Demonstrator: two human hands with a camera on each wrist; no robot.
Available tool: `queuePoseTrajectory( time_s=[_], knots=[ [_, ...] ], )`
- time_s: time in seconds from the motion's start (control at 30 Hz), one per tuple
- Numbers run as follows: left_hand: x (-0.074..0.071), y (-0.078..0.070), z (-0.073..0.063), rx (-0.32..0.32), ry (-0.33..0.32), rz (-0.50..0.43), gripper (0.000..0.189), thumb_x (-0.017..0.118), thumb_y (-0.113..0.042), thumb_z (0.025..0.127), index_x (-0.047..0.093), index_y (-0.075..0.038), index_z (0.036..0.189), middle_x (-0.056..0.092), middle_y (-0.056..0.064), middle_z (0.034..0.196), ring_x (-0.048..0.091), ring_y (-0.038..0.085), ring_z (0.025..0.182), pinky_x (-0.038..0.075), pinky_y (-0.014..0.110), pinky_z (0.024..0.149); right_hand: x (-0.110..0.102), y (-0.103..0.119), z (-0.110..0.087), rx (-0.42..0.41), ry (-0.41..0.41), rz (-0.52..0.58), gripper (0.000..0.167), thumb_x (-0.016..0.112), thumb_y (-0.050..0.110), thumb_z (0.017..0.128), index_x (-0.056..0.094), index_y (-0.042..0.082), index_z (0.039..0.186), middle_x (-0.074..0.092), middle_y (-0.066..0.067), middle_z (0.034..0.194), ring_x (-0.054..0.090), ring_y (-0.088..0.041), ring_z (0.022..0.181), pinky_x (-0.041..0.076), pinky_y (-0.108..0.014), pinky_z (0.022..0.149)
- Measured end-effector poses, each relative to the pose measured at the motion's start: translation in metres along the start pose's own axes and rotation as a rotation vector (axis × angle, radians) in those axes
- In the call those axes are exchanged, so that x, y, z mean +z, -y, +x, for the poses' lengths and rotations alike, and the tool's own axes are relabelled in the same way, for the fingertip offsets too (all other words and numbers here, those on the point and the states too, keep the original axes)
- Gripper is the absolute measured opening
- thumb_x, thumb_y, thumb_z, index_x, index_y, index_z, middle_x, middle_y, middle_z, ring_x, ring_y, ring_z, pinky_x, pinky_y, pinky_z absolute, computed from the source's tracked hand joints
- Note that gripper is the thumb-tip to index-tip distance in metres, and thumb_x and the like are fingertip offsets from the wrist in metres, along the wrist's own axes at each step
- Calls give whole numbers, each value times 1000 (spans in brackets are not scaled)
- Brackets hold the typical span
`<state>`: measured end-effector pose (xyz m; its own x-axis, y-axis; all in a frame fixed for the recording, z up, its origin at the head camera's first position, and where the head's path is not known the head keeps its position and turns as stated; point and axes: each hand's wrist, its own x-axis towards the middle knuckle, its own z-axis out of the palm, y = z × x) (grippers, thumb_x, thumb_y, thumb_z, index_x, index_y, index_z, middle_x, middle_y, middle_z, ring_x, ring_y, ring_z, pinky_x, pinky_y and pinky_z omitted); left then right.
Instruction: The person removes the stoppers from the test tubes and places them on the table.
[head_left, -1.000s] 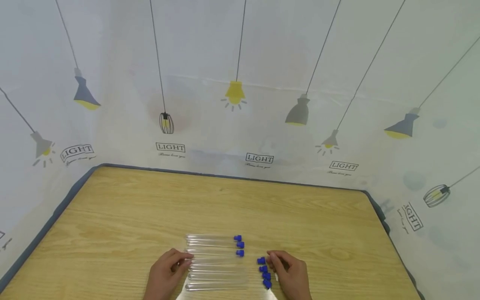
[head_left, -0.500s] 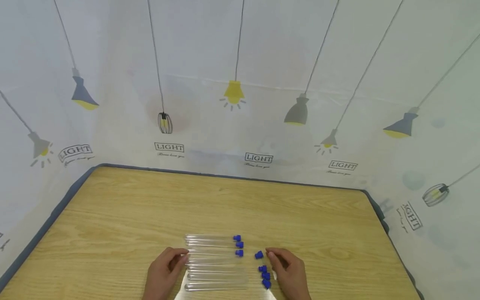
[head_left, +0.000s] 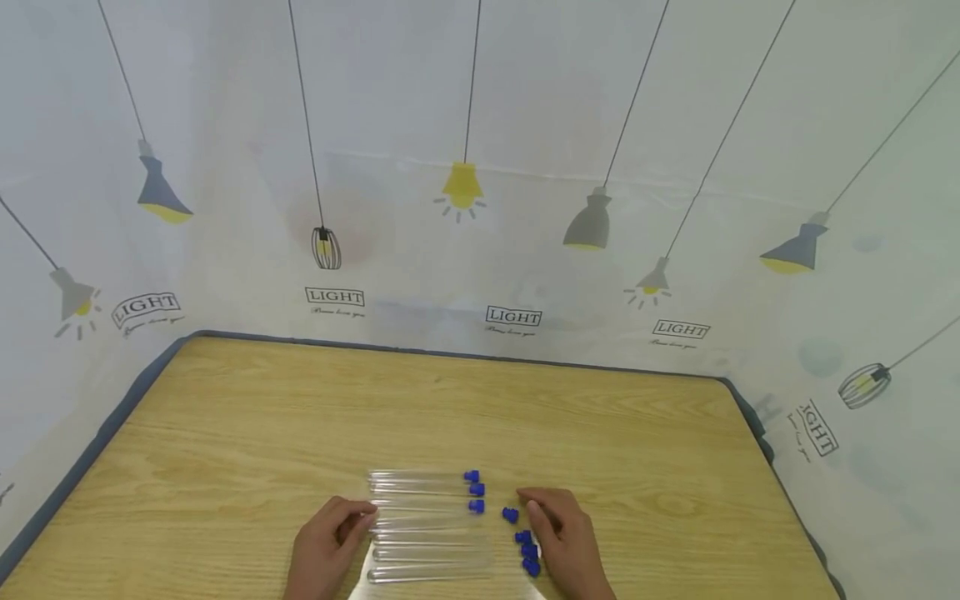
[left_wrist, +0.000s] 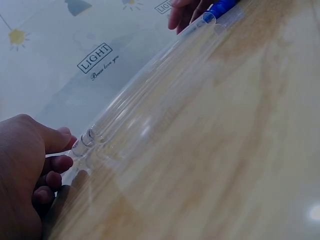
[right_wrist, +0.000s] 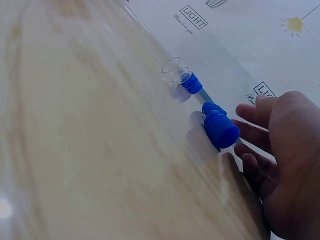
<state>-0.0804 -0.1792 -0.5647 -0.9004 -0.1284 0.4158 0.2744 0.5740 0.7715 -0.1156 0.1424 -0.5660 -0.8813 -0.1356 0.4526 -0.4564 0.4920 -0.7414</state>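
Clear test tubes (head_left: pixel 427 552) lie side by side on the wooden table, their rounded ends toward my left hand (head_left: pixel 324 540). That hand's thumb and index fingertips are right at the rounded ends; in the left wrist view the tubes (left_wrist: pixel 145 90) stretch away from it. Three tubes at the far side of the row carry blue caps (head_left: pixel 477 490). My right hand (head_left: pixel 566 533) is relaxed, its fingertips beside a loose blue cap (head_left: pixel 510 515) on the table. In the right wrist view, blue caps (right_wrist: pixel 221 130) sit close to its fingers, which do not close round them.
Several more loose blue caps (head_left: pixel 529 552) lie in a short line just left of my right hand. The wooden table (head_left: pixel 645 467) ends at a dark edge along a white curtain (head_left: pixel 420 242) printed with hanging lamps.
One loose cap has shifted away from its line, leftward toward the tubes. My right hand has moved left and slightly away from me; my left fingertips have drawn back a little from the tubes.
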Motion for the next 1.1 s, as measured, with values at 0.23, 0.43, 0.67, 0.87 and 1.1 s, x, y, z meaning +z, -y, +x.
queuePoseTrajectory(
  time_s=[0.23, 0.43, 0.67, 0.87, 1.1],
  knots=[
    [-1, 0, -1, 2, -2, 6, 23, 77, 1, 77, 71, -19, 87, 50, -17, 74, 43, 0, 58, 39, 19, 49, 7, 3, 3, 206, 86, -47, 17, 75, 33, 84, 71, 31, 99, 62, 19, 104, 54, -9, 102, 43, -37, 91],
    [0, -1, -2, 0, -13, 6, 24, 78, 3, 76, 71, -18, 86, 51, -17, 74, 43, 0, 58, 39, 18, 49, 11, 18, 6, 327, 183, -148, 20, 77, 48, 76, 67, 37, 88, 53, 16, 105, 47, -13, 106, 42, -44, 90],
    [-1, -4, -1, -7, -4, -5, 22, 77, 1, 77, 72, -18, 87, 51, -17, 73, 42, 0, 58, 38, 18, 49, 10, 28, 12, 352, 175, -172, 9, 76, 25, 83, 70, 29, 86, 55, 12, 100, 50, -16, 102, 43, -44, 90],
    [-2, -5, -1, -9, 5, -3, 22, 77, 0, 78, 71, -19, 87, 51, -18, 74, 43, 0, 58, 39, 19, 49, 9, 33, 15, 389, 171, -181, 6, 73, 19, 86, 71, 24, 89, 58, 11, 97, 53, -17, 101, 44, -44, 89],
    [-1, -4, -1, -15, 10, 2, 21, 77, 0, 78, 71, -18, 87, 52, -18, 74, 43, 0, 59, 40, 19, 50, 4, 34, 17, 432, 170, -195, 10, 70, 13, 87, 71, 22, 90, 58, 10, 94, 52, -17, 98, 43, -44, 89]
  ],
)
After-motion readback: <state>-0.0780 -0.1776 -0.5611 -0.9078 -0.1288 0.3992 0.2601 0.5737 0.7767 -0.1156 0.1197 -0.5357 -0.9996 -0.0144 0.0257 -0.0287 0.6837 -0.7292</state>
